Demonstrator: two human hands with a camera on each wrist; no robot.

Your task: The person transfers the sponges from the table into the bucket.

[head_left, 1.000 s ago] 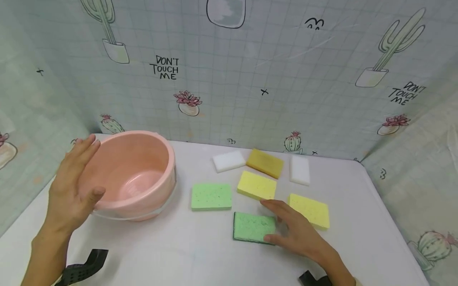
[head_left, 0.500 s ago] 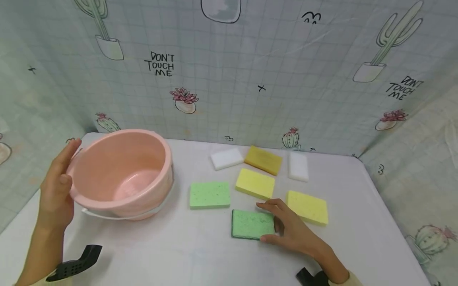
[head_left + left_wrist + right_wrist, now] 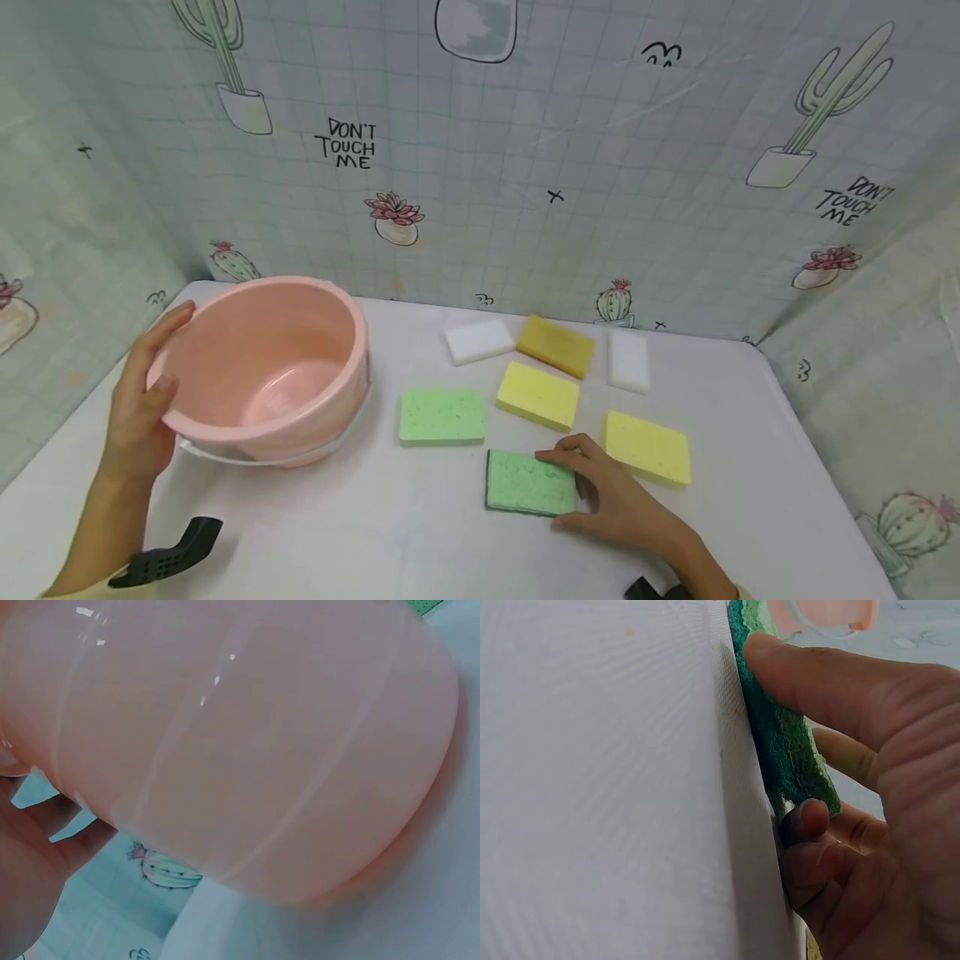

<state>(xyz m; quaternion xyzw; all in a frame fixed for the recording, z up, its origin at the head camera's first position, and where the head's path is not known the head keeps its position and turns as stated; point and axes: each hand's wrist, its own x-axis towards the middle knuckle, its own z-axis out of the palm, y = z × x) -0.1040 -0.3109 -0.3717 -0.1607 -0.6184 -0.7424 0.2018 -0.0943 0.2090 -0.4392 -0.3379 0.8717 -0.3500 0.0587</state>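
Seen from the head camera, the person's left hand grips the side of the pink bucket, thumb over the rim and fingers along the outer wall, probably to steady it where it stands at the left of the white table. Its handle hangs low at the near side, which leaves the mouth unobstructed. Well apart from it, the right hand pinches the right end of the green sponge, thumb on the near edge and index finger by the far one, a span that seems suited to so flat a block. Beyond lie a light green sponge, two yellow sponges, a mustard sponge and two white pads, mostly spaced out, perhaps so that each can be taken singly. From the left wrist, the bucket's ribbed wall fills most of the view, with fingers against its outside; its base meets the table, which likely bears the weight. From the right wrist, the thumb presses the sponge's edge, where a dark scouring layer faces the table, and other fingers curl near its end; whether that end is lifted, I cannot tell.
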